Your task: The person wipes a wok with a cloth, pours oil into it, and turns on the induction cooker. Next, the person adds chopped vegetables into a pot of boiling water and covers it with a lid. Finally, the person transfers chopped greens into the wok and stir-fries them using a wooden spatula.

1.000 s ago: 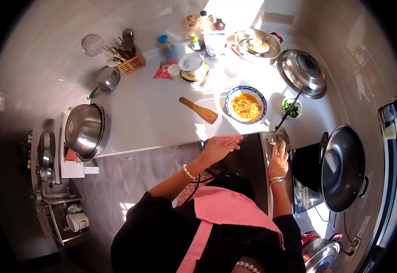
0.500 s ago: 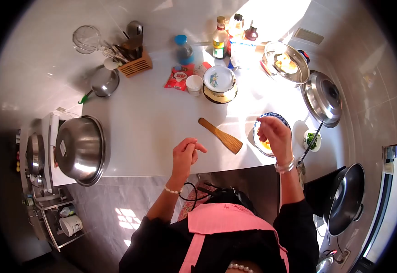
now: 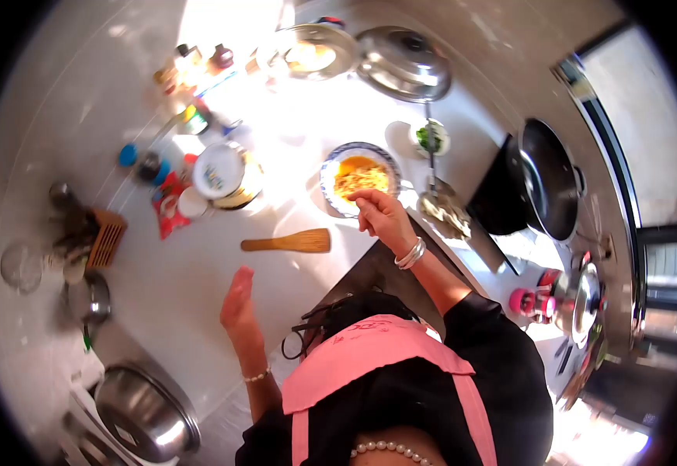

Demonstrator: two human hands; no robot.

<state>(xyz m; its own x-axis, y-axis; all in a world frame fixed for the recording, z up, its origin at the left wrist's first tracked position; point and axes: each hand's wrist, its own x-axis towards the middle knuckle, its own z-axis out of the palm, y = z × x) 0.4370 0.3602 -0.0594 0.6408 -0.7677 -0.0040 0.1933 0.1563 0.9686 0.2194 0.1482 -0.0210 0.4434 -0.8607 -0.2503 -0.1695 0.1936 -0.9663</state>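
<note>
My right hand (image 3: 383, 220) is over the near rim of a blue-and-white bowl (image 3: 327, 182) of shredded food in orange liquid. Its fingers are curled together, and nothing shows in them. Left of it, my left hand (image 3: 239, 301) is raised above the white counter, fingers stretched out and slightly blurred, holding nothing. Between the hands and the row of containers, a wooden spatula (image 3: 295, 241) lies flat. Right of the bowl are a small bowl of chopped greens (image 3: 430, 138) and a crumpled cloth (image 3: 445, 214), with a dark-handled utensil reaching onto the cloth.
A black wok (image 3: 546, 182) stands at the right, near a lidded pot (image 3: 584, 303). At the back are a steel lid (image 3: 404, 64) and a pan (image 3: 315, 53). Bottles, a lidded container (image 3: 220, 171) and a utensil basket (image 3: 107, 241) are at left, a steel basin (image 3: 140, 412) lower left.
The view has turned, swinging the counter items leftward and upward. My right hand has left the cloth and come over the bowl's near side. My left hand's curled fingers have straightened.
</note>
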